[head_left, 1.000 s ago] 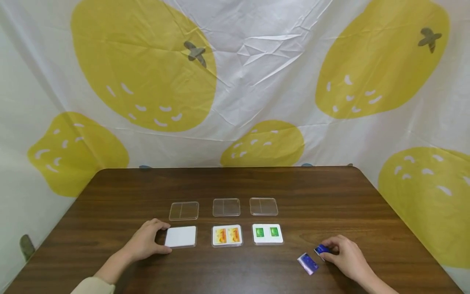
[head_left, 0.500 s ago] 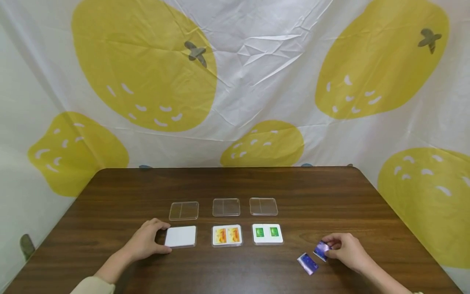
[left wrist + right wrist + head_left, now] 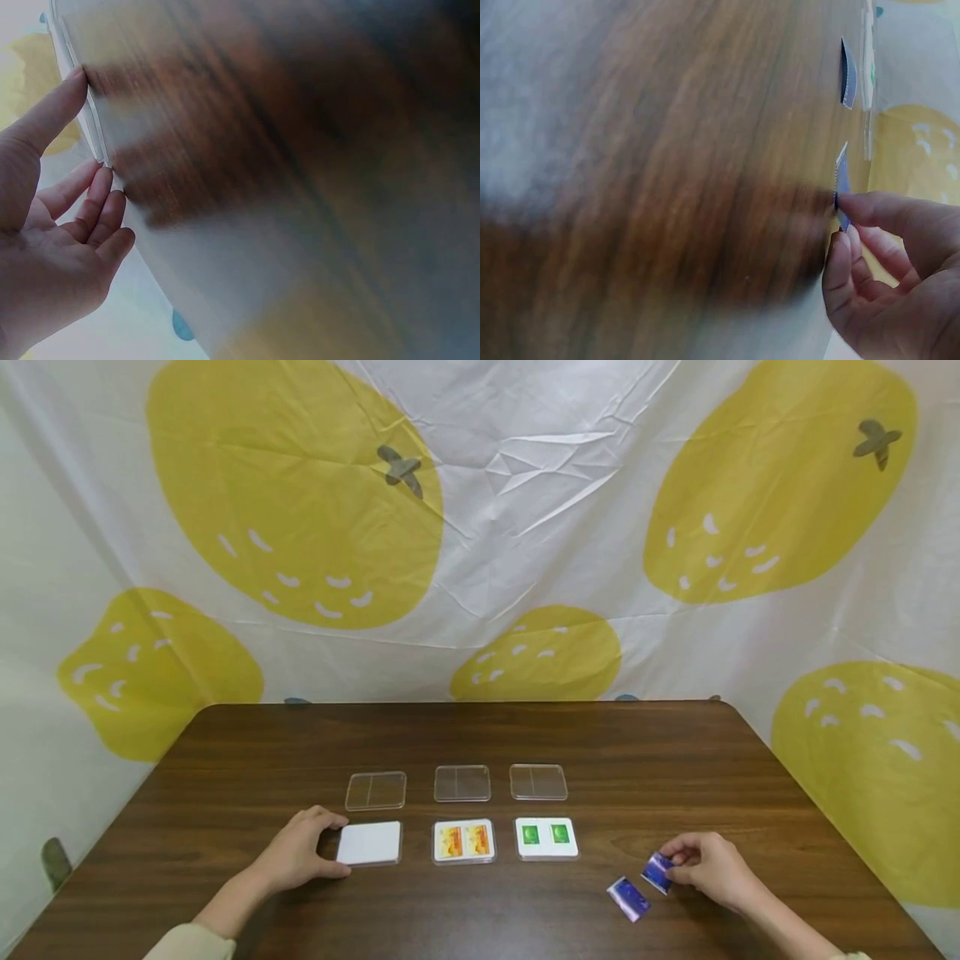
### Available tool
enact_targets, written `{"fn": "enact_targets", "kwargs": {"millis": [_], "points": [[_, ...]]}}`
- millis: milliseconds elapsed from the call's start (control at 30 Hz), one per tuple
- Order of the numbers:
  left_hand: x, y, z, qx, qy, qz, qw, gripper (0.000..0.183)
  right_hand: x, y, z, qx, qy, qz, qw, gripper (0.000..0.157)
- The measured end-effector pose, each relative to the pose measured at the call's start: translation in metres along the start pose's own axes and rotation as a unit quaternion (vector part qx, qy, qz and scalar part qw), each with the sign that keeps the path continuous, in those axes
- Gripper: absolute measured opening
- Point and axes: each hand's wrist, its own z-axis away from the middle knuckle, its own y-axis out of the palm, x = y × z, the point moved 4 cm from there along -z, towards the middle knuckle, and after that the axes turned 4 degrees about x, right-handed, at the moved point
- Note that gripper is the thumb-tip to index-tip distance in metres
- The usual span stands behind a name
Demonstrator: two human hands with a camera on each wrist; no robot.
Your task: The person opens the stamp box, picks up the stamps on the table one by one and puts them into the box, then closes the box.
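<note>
At the left, my left hand (image 3: 300,850) holds a clear plastic case (image 3: 401,852) by its left end, thumb at the near corner and fingers at the far one. A plain white card (image 3: 371,842) lies in that case. The left wrist view shows the fingertips on the thin case edge (image 3: 96,127). Over on the right, my right hand (image 3: 708,868) pinches a small blue-purple stamp (image 3: 657,872) between thumb and fingers. Its toothed edge shows in the right wrist view, where the stamp (image 3: 843,176) stands nearly edge-on. A second blue-purple stamp (image 3: 628,899) lies on the table beside it.
Two more cases stand in the row, one with two orange stamps (image 3: 463,841), one with two green stamps (image 3: 546,834). Behind them lie three clear lids (image 3: 377,791). The brown wooden table (image 3: 480,735) ends at a white curtain (image 3: 555,518) with yellow fruit prints.
My right hand has shifted slightly right, and the pinched stamp has turned so that more of its printed face shows. My left hand and the cases have stayed put.
</note>
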Motion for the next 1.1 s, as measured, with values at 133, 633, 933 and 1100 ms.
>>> {"fn": "enact_targets", "kwargs": {"millis": [133,633,933,1100], "points": [[0.001,0.0,-0.001,0.003,-0.002,0.002,1.0,0.061,-0.001,0.0,-0.002,0.01,-0.033,0.006,0.999,0.016],[0.0,0.0,0.0,0.001,-0.002,0.007,1.0,0.061,-0.008,-0.004,-0.009,0.073,-0.018,-0.121,0.99,0.018],[0.0,0.001,0.0,-0.001,-0.002,0.0,1.0,0.061,-0.004,-0.005,-0.015,0.093,-0.007,-0.175,0.98,0.025],[-0.002,0.0,0.001,0.001,0.0,-0.003,1.0,0.061,0.0,-0.006,-0.019,0.104,-0.011,-0.201,0.974,0.03]]}}
